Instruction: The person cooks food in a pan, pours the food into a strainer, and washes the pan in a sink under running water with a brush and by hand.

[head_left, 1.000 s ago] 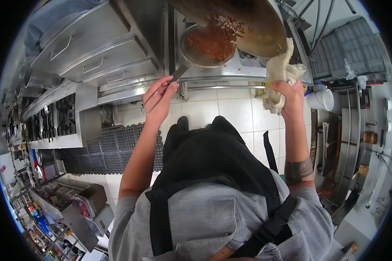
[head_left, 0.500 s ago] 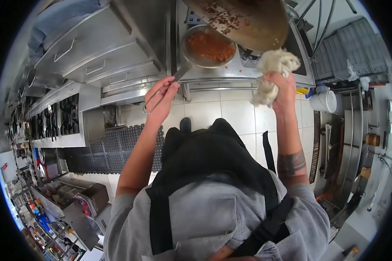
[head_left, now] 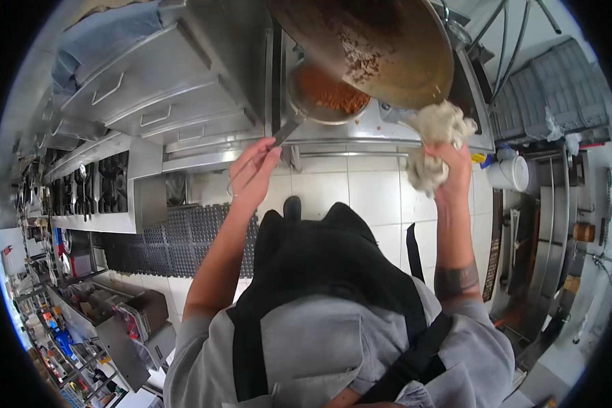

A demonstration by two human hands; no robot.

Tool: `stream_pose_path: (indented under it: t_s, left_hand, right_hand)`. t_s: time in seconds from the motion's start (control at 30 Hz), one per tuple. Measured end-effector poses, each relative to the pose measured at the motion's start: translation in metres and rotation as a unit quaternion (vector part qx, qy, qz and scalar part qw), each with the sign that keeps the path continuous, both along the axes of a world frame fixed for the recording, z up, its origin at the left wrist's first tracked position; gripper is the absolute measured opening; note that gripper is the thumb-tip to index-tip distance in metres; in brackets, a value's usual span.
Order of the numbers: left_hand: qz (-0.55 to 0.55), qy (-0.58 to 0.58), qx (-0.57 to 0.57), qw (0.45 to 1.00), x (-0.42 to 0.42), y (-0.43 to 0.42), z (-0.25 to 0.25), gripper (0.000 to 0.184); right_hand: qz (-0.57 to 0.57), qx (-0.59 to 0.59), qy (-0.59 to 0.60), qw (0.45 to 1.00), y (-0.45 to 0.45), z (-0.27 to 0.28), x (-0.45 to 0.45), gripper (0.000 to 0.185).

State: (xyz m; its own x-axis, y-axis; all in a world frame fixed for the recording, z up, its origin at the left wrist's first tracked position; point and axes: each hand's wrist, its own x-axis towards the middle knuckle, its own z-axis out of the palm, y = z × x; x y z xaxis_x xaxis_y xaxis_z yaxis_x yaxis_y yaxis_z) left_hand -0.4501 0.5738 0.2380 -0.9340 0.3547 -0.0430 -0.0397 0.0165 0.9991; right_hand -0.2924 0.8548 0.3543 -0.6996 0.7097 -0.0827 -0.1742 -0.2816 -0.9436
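Near the top center of the frame, a round pan (head_left: 306,103) sits over the worktop (head_left: 401,134), holding a heap of loose, orange-brown crumbs (head_left: 343,100). The crumbs show most clearly in its right part; the upper edge of the pan is hidden by a wide wok (head_left: 415,64).

The wok is tilted over the pan, its brown, stained inside in view. A patch of reddish and pale bits (head_left: 362,58) clings to its wall, and a few more specks lie near its lower right rim. Its top runs out of the frame.

Left of center, the left hand (head_left: 251,178) has its grip closed on the pan's long handle (head_left: 289,129), which slants down from the pan to the fingers. Right of center, the right hand (head_left: 451,166) has its grip closed around a bunched, cream cloth (head_left: 445,126), at the wok's lower rim; whether the fingers themselves meet the wok, I cannot tell.

A few small crumbs lie on the worktop just below the pan. At the right, a white bucket (head_left: 508,175) stands beyond the worktop's end; what it holds is not clear. Grey crates (head_left: 551,88) fill the upper right.
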Motion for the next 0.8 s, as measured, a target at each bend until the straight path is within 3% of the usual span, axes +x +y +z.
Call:
stream_pose_path:
  t_s: [0.07,0.13,0.27,0.33,0.4,0.47,0.53,0.63,0.73,0.8]
  left_hand:
    - [-0.003,0.013,0.03,0.999,0.004,-0.001,-0.008,0.027]
    - [-0.005,0.003,-0.042,0.999,0.004,0.001,0.002,0.027]
    - [-0.01,0.037,-0.01,0.999,0.009,0.005,-0.001,0.028]
    - [-0.013,0.035,-0.043,0.998,0.01,0.003,0.001,0.028]
    - [-0.015,0.041,-0.038,0.998,0.011,0.003,0.0,0.029]
    - [-0.009,0.029,-0.069,0.997,0.012,0.001,0.001,0.029]
    - [-0.022,0.037,-0.078,0.996,0.011,-0.002,-0.004,0.029]
    - [-0.028,0.042,-0.039,0.998,-0.002,-0.006,-0.01,0.029]
    - [-0.048,0.083,-0.073,0.993,-0.003,-0.01,-0.006,0.033]
    - [-0.043,0.037,-0.065,0.996,-0.001,-0.01,-0.001,0.039]
  right_hand:
    - [0.035,-0.017,-0.03,0.999,0.005,-0.003,0.007,0.037]
    - [0.056,-0.013,-0.014,0.998,0.018,-0.011,-0.005,0.035]
    - [0.06,-0.06,0.053,0.995,0.046,-0.007,0.013,0.033]
    - [0.031,-0.175,0.05,0.983,0.047,0.001,0.012,0.025]
    - [0.075,-0.202,0.091,0.972,0.065,-0.001,0.009,0.023]
    - [0.104,-0.338,0.158,0.922,0.081,-0.011,0.016,0.025]
    - [0.095,-0.355,0.175,0.914,0.086,-0.007,0.021,0.025]
    - [0.144,-0.389,0.337,0.845,0.083,-0.003,0.017,0.021]
    - [0.066,-0.381,0.385,0.838,0.091,-0.006,0.02,0.022]
    - [-0.002,-0.362,0.332,0.871,0.103,-0.013,0.031,0.021]
